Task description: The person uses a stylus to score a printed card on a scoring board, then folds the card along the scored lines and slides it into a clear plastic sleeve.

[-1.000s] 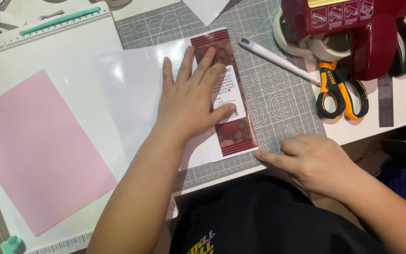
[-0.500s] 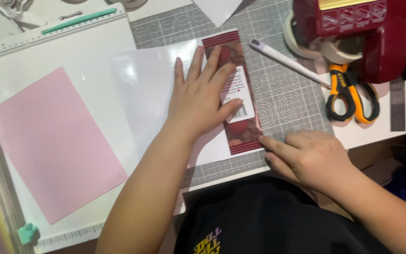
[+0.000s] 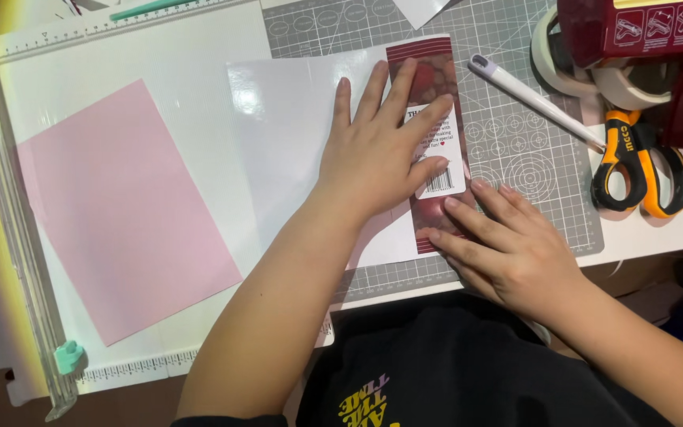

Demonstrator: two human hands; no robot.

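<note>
— So, where are the hands?

— Both are down on the dark red strip (image 3: 436, 142), a narrow printed card with a white label, lying lengthwise across the right end of a glossy white sheet (image 3: 294, 134). The left hand (image 3: 377, 158) lies flat on it, fingers spread and pressing, palm on the white sheet and fingertips across the strip's label. The right hand (image 3: 515, 253) is open too, its fingertips touching the strip's lower right edge (nothing is pinched by either hand).

— And where does the strip lie on the table?

— Over the grey cutting mat (image 3: 515, 158), toward the table's near edge, roughly midway along it. Its lower end nearly reaches the mat's near border.

— What lies around it?

— Toward the left edge there is a white paper trimmer (image 3: 160, 55) with a ruled border and a clear rail, and a pink sheet (image 3: 120, 213) lying on it, well apart from the strip. Right of the strip, a white pen-shaped tool (image 3: 535, 99) lies slanted on the mat. Beyond it, near the right edge, are orange-and-black scissors (image 3: 642, 170), rolls of pale tape (image 3: 618, 79) and a dark red tape dispenser (image 3: 658, 47) at the far right corner.
</note>
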